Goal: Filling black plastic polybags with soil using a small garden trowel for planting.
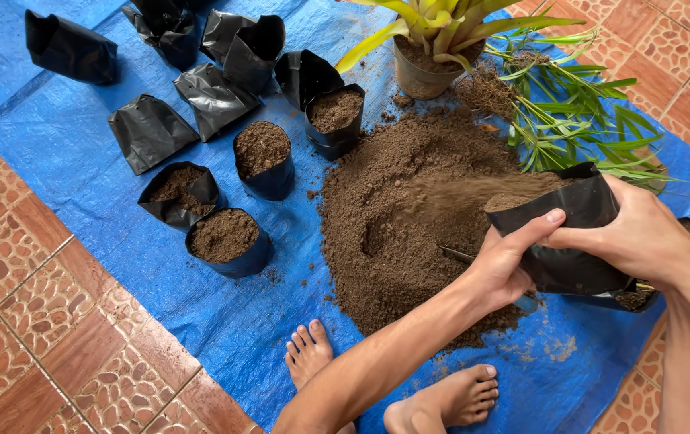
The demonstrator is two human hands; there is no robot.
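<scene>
Both my hands hold a black plastic grow bag (570, 269) tilted over the right edge of a big pile of brown soil (393, 217). My left hand (505, 265) grips the bag's near rim, thumb pressed on the edge. A thin metal blade (457, 254) pokes out to the left from under that hand. My right hand (642, 237) clasps the bag's far side from the right. A blurred streak of loose soil (473, 189) is in the air at the bag's mouth.
A blue tarp (79, 161) covers the patterned tile floor (31, 321). Several soil-filled black bags (228, 237) and empty ones (148, 128) lie at left. A potted yellow-green plant (429, 56) and loose green cuttings (578, 120) are at the back right. My bare feet (441, 394) rest at the tarp's front.
</scene>
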